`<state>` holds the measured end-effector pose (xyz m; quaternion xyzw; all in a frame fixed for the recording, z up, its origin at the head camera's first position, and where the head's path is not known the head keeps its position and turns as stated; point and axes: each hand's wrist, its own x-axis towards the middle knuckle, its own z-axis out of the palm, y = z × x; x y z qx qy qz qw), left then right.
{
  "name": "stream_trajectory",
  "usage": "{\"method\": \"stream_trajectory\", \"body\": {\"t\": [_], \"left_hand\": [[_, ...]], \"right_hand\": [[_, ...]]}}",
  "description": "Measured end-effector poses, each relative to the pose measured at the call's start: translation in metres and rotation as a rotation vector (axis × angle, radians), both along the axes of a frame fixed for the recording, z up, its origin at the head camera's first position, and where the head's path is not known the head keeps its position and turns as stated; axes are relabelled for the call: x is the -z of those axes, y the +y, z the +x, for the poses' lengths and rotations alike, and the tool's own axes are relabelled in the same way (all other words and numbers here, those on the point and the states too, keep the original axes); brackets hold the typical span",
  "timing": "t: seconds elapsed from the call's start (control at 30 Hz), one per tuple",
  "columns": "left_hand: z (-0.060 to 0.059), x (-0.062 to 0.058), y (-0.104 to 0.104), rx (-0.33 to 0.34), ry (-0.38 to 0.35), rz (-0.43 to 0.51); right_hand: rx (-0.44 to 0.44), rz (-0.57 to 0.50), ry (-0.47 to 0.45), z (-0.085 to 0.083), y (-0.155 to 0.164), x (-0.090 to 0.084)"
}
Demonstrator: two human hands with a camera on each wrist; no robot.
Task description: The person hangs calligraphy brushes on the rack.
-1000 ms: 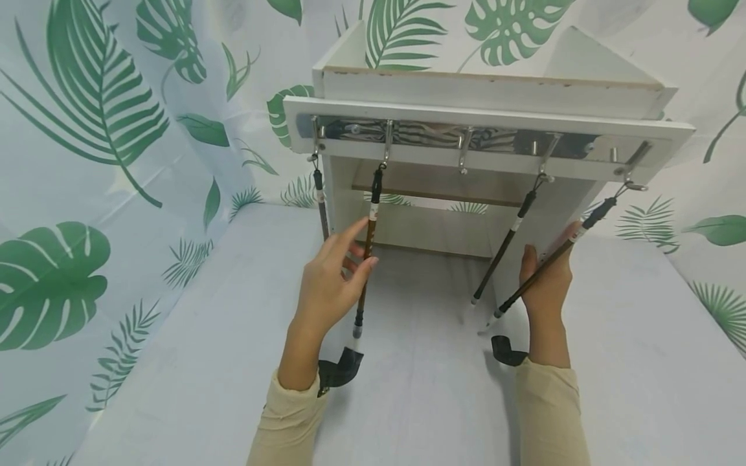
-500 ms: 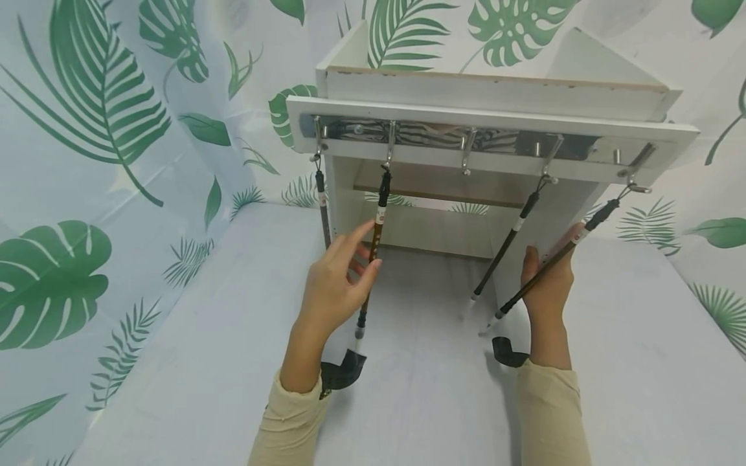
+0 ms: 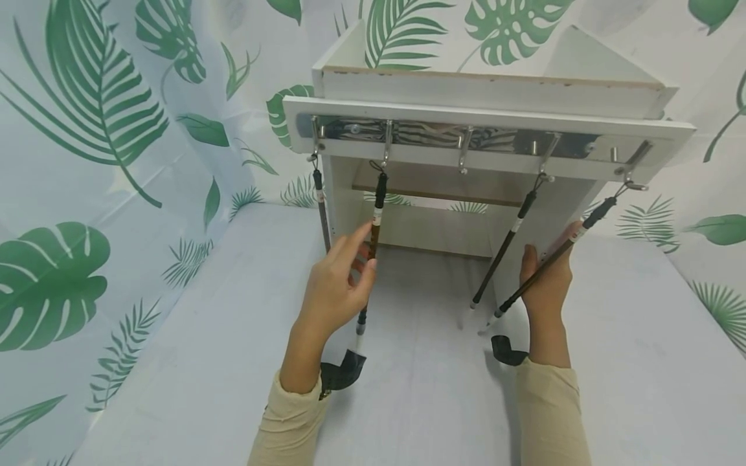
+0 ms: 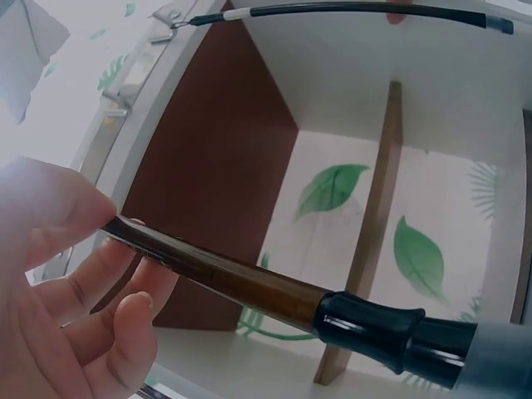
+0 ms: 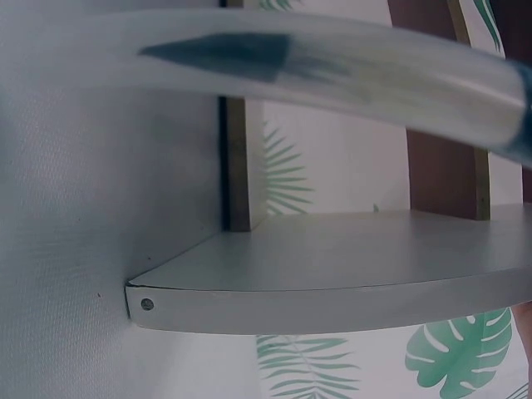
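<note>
Your left hand (image 3: pixel 335 291) pinched the brown brush (image 3: pixel 373 233), lifted a little off its hook (image 3: pixel 386 145) | your right hand (image 3: pixel 548 285) held the far-right brush (image 3: pixel 548 262).

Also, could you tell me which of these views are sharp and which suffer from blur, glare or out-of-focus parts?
Head view: evenly lit and sharp, with reflections on the chrome hook rail. Left wrist view: the brown brush pinched by the left hand is fairly sharp, while the top left corner is washed out. Right wrist view: a brush tip crosses the lens, badly out of focus, while the white shelf is clear.
</note>
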<state>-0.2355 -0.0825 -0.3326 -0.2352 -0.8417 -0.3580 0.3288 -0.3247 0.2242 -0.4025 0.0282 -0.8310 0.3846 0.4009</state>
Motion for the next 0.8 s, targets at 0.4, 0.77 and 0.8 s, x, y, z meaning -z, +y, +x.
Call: {"method": "stream_trajectory", "body": {"t": [0.4, 0.77, 0.8], "left_hand": [[-0.0011, 0.0006, 0.0005, 0.029, 0.012, -0.003], [-0.003, 0.0019, 0.0011, 0.052, 0.02, 0.016], [-0.0034, 0.0022, 0.0013, 0.054, 0.02, 0.014]], "right_hand": [[-0.007, 0.003, 0.026, -0.0006, -0.0006, 0.0], [0.003, 0.0, -0.008, -0.0009, -0.0002, 0.0002], [0.001, 0.001, -0.009, -0.0011, -0.0001, 0.0002]]}}
